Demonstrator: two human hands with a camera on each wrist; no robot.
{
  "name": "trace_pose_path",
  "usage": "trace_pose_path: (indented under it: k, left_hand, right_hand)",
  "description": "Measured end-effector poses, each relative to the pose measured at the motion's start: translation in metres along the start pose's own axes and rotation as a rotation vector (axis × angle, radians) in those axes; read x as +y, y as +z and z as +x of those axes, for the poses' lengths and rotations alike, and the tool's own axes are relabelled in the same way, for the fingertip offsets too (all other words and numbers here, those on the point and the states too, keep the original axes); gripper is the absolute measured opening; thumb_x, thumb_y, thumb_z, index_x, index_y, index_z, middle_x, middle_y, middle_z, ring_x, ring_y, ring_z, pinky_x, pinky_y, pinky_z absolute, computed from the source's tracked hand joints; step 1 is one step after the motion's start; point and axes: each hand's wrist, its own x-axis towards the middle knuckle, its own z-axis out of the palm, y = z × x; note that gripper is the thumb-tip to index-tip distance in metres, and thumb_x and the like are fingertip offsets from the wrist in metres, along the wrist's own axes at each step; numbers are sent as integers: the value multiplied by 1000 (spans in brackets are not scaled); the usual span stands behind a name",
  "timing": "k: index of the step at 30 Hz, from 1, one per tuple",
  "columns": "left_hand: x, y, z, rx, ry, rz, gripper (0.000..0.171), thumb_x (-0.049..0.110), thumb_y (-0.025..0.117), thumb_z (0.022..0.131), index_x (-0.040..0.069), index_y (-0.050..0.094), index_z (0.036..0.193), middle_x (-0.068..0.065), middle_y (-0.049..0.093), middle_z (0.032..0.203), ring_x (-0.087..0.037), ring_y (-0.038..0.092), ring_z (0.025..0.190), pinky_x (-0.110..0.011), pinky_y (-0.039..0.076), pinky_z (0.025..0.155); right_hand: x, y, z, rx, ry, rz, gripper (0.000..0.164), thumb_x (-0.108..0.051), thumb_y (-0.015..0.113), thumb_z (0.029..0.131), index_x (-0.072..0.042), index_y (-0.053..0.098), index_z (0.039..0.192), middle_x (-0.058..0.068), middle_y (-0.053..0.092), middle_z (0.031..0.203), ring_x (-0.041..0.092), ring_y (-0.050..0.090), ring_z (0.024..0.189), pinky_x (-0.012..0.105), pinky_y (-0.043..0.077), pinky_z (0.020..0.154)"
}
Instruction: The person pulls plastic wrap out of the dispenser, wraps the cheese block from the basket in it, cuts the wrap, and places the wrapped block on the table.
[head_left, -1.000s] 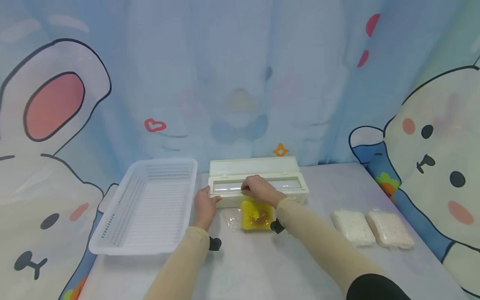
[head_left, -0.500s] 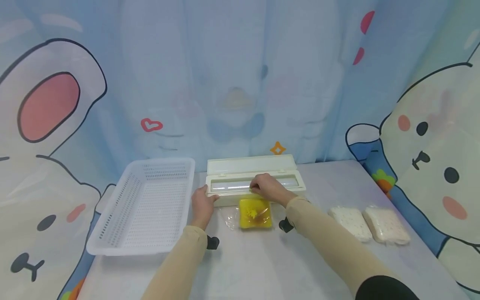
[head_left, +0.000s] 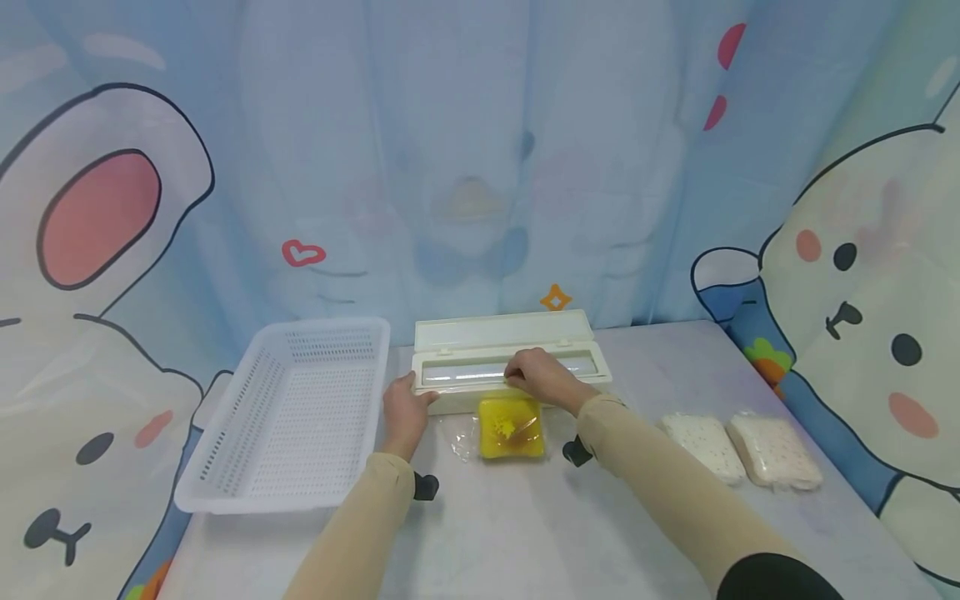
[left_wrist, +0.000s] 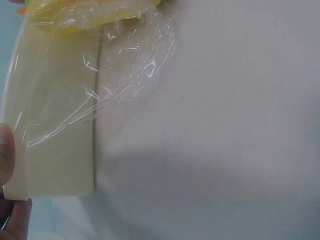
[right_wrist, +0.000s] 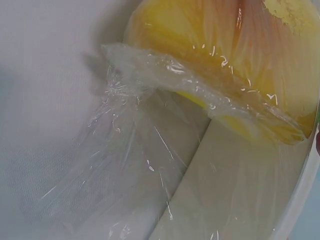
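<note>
A cream cling film dispenser [head_left: 450,403] stands on the table with its lid [head_left: 498,332] raised at the back. At its left end my left hand [head_left: 403,412] grips the box, thumb along the front. My right hand [head_left: 543,375] has its fingers curled over the front rim, right of the middle; what lies under the fingertips is hidden. Against the front of the box sits a yellow square thing [head_left: 510,429] wrapped in clear film. Loose film [left_wrist: 125,85] spreads from it across the box front in the left wrist view. Crumpled film [right_wrist: 170,72] covers its edge in the right wrist view.
On the left stands a white perforated basket [head_left: 300,504]. Two pale square packs in film, one whitish [head_left: 701,446] and one pinkish [head_left: 772,450], lie side by side on the right. A blue cartoon curtain [head_left: 480,125] hangs behind the white table [head_left: 487,525].
My right hand has slid to the right along the dispenser's front rim, slowing lately. My left hand stays at the left end. The head view has shifted slightly.
</note>
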Motion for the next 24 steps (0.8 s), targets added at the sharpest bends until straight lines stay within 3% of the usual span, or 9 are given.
trace_pose_path:
  k: [18,24]
  left_hand:
    - [1,-1,-2,-21,-31,-33,56,16,80,84,-4,63,133,-21,67,128,-37,62,126,-48,49,108]
    - [2,-3,-2,-9,-31,-34,62,13,82,82,-9,59,135,-27,64,133,-42,58,130,-50,47,110]
  right_hand:
    - [9,-3,-7,26,-13,-23,14,-6,68,97,-5,77,106,9,77,105,21,69,94,39,60,91]
    - [22,-5,-14,66,-52,-41,12,-5,69,95,-4,78,103,9,78,103,22,70,93,39,60,88]
